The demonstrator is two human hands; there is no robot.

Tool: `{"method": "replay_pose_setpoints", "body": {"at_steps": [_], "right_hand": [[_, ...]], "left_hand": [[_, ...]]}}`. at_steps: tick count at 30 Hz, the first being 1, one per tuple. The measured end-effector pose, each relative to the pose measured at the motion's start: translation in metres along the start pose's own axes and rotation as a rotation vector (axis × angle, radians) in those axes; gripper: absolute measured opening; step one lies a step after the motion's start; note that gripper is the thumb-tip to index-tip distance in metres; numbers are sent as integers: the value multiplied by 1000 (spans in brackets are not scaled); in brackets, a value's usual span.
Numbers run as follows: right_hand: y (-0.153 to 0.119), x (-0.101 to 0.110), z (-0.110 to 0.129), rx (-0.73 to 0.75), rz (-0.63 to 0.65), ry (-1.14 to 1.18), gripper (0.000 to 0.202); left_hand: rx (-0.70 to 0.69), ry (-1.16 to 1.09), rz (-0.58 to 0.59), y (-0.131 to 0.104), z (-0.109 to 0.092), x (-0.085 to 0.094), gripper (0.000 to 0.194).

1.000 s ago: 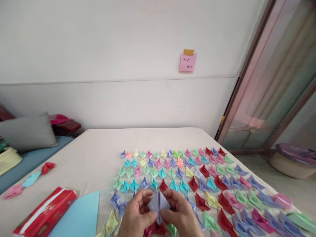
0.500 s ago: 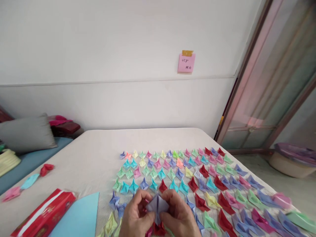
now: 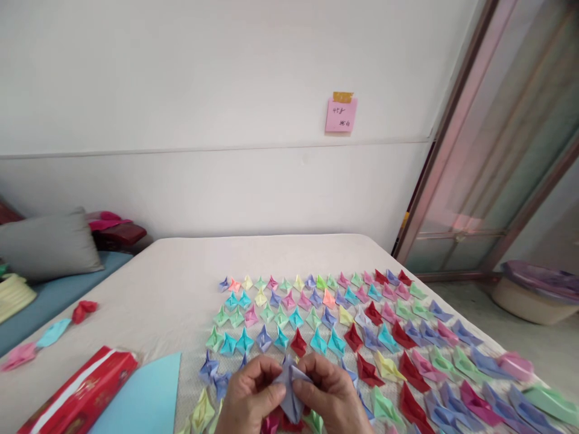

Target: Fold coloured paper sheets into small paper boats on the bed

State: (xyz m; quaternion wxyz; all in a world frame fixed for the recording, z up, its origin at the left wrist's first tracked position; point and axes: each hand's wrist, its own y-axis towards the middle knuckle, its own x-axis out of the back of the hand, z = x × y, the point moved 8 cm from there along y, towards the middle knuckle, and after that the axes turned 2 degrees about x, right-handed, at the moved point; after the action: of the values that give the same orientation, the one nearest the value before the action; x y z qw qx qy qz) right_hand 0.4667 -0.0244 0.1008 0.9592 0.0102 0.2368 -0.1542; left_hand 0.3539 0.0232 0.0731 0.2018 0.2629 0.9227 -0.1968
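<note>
Pale lavender folded-paper piece (image 3: pixel 292 399), bottom centre, pinched in left fingers (image 3: pixel 272 396) and right fingers (image 3: pixel 306 393), colourful folded-paper shapes (image 3: pixel 353 338), lower right.

The worktop (image 3: pixel 181 271) looks matt. On the worktop, the little folded shapes (image 3: pixel 336 342) look like thin, creased paper, the blue sheet (image 3: pixel 145 392) is smooth and matt, and the red packet (image 3: pixel 97 401) is shiny plastic. Left of the worktop, the grey pillow (image 3: pixel 49 244) is matt cloth.
</note>
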Motion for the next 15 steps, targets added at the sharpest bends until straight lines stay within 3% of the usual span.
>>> {"method": "replay_pose_setpoints", "body": {"at_steps": [6, 12, 15], "right_hand": [[-2, 3, 0, 19, -2, -59, 28], [-4, 9, 1, 14, -35, -60, 6], [-4, 9, 3, 39, -27, -53, 10]], "left_hand": [[-91, 92, -129, -1, -3, 9, 22], [-283, 200, -162, -12, -33, 1, 13], [-377, 343, -163, -18, -45, -4, 11]]}}
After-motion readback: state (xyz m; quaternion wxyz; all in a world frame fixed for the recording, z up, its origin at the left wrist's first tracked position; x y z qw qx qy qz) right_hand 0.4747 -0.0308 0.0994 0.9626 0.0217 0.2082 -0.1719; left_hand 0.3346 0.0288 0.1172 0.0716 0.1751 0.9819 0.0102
